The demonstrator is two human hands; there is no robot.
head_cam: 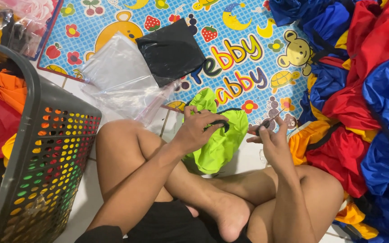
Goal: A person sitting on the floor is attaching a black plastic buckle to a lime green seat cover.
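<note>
On the right of the floor lies a heap of red and blue fabric (374, 90); at the left stands a grey perforated basket (37, 148) of coloured cloth; between them, on the patterned mat (244, 49), lie clear plastic bags (118, 72) and a black one (169, 49). Over the crossed legs, the left hand (199, 128) grips the lime-green fabric piece (219, 139) at its black trim; the right hand (269, 135) pinches small scissors (269, 121). Trimming seems in hand; it calls for a taut edge.

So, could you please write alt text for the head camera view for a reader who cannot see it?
A person sitting cross-legged on the floor holds a lime-green fabric piece with the left hand, while the right hand grips small scissors. A grey perforated basket stands to the left; red and blue fabric is heaped on the right.
</note>
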